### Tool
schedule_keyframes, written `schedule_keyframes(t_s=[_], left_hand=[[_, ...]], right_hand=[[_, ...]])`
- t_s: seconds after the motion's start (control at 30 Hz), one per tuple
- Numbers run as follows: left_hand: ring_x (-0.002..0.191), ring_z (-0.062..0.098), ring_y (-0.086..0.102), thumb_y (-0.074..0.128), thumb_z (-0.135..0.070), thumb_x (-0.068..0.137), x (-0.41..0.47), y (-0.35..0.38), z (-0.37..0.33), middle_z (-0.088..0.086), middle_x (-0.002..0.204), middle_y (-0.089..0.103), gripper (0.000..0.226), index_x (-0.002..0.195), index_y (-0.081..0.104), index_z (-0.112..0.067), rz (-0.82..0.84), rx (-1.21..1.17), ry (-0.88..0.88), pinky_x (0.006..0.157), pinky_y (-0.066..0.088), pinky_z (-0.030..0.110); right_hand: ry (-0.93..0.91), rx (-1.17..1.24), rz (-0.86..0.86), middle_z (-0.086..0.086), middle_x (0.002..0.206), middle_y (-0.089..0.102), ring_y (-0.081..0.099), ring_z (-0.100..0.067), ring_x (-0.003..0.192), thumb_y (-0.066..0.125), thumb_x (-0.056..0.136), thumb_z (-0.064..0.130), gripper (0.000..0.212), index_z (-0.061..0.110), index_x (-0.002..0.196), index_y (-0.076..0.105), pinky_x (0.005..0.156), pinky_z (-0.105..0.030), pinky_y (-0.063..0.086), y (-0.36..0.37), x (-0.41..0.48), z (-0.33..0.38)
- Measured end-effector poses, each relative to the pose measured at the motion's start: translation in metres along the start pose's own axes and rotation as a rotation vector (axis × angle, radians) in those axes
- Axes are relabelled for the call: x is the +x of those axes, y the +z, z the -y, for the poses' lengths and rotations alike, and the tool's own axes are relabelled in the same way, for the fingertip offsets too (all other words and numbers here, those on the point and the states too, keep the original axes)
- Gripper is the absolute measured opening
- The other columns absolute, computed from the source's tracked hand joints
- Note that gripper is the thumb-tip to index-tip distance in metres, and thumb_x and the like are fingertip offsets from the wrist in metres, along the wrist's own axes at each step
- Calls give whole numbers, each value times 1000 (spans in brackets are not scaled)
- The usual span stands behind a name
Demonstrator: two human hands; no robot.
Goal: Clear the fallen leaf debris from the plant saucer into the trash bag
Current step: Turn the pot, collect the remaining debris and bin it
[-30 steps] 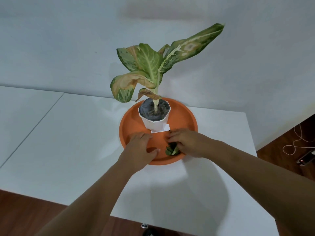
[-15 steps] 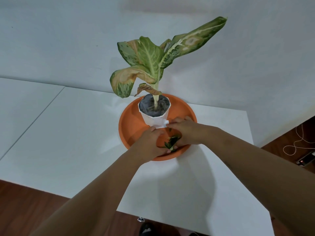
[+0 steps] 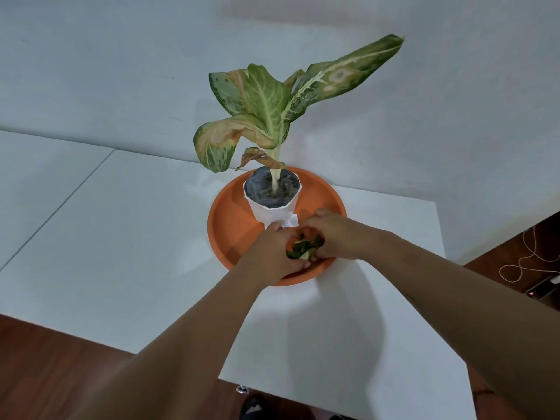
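Cupping leaf debris [image 3: 304, 249] between curled fingers of left hand [image 3: 272, 253] and right hand [image 3: 333, 234], over saucer [image 3: 230, 225] front; hands now closer together than 0.5 s ago.

Hands: left hand [image 3: 274, 256] and right hand [image 3: 333, 234] cupped together over orange saucer [image 3: 230, 231].
Debris: green leaf scraps [image 3: 303, 248] bunched between the fingers.
Pot: white pot [image 3: 272, 204] just beyond the fingertips, on white table [image 3: 121, 237].
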State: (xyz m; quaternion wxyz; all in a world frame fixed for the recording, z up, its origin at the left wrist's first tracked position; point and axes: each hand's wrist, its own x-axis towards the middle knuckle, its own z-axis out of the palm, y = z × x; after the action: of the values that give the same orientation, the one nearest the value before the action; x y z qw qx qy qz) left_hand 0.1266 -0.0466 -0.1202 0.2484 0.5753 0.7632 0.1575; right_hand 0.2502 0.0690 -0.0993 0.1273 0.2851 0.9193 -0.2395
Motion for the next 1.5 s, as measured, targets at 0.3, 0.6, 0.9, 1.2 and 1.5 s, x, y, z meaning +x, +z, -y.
schedule_keyframes(t_s=[0.3,0.6,0.9,1.2,1.5], left_hand=[[76,9,56,70,-19,86,-2,-6,11,-3,86,68,9,93,74,-17,-69,28,-66,61,37,9],[99,10,52,80,-39,75,-7,-24,13,-9,110,52,59,127,55,-25,75,14,-52,80,42,21],[87,13,59,73,-17,84,-5,-21,30,-3,95,67,11,94,76,-19,-41,24,-31,75,39,17],[79,9,57,75,-6,81,-7,-35,44,-4,90,67,20,99,74,-14,1,-57,-16,68,42,11],[78,9,58,67,2,84,-6,-45,52,-1,87,68,16,90,74,-11,7,-63,-17,61,39,4]], right_hand=[[-23,97,-53,-4,106,64,55,-13,88,67,83,9,19,11,102,69,73,-22,45,9,-2,-2],[21,82,16,4,108,35,42,-16,98,79,73,27,74,32,138,45,78,-27,39,7,5,6],[-35,153,-85,2,96,52,51,-14,89,74,79,18,22,15,101,69,60,-11,32,22,2,12],[7,251,-172,-1,116,47,50,-17,101,77,75,26,58,31,129,56,81,-23,40,42,5,37],[72,231,-293,-12,97,68,62,-27,91,65,84,10,8,5,89,68,75,-29,43,50,8,41]])
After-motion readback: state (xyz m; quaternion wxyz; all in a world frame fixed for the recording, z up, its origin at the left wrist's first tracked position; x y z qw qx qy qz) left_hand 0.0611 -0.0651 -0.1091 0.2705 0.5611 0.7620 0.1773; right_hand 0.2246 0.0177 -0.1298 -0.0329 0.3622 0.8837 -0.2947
